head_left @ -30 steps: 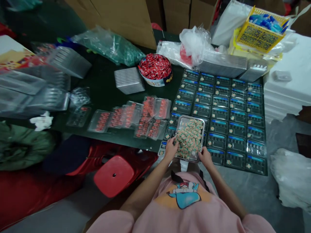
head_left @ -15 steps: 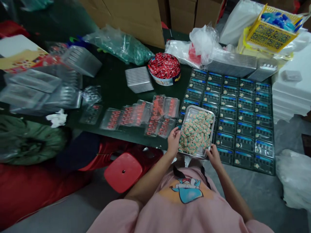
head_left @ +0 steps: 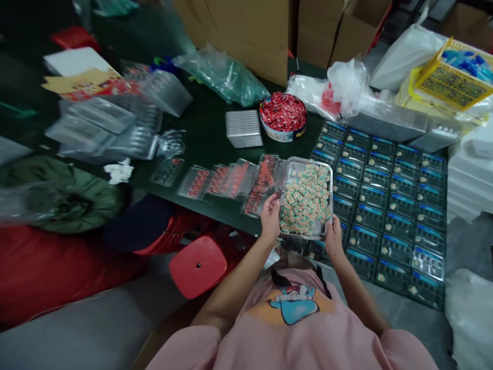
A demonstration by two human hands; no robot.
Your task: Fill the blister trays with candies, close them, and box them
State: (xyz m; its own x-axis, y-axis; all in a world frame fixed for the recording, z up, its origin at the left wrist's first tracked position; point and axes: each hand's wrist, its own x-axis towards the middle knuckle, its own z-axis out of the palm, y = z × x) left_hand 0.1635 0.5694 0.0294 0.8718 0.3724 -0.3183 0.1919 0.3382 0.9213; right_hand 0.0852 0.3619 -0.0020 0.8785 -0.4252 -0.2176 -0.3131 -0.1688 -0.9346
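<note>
A metal tray (head_left: pixel 331 198) full of small green and beige pieces (head_left: pixel 306 199) is held up over the dark table's front edge. My left hand (head_left: pixel 271 216) grips its left side, fingers closed on the rim. At its lower right corner, my right hand (head_left: pixel 333 236) is closed on the rim. Right of the tray lie rows of clear blister trays (head_left: pixel 398 223), each with a blue item and a small beige piece. To its left, clear packs with red pieces (head_left: pixel 234 179) overlap, some partly hidden behind the tray.
A round tub of red packets (head_left: pixel 284 113) stands behind, beside a stack of clear trays (head_left: pixel 243 128). More plastic trays (head_left: pixel 103 128) are piled at left. A yellow basket (head_left: pixel 450 85) sits at back right. A red stool (head_left: pixel 198 267) is below the table's front edge.
The view has shifted, so the table's items appear farther right. Relative to them, the tray in my two hands has moved left and now covers part of the red-piece packs.
</note>
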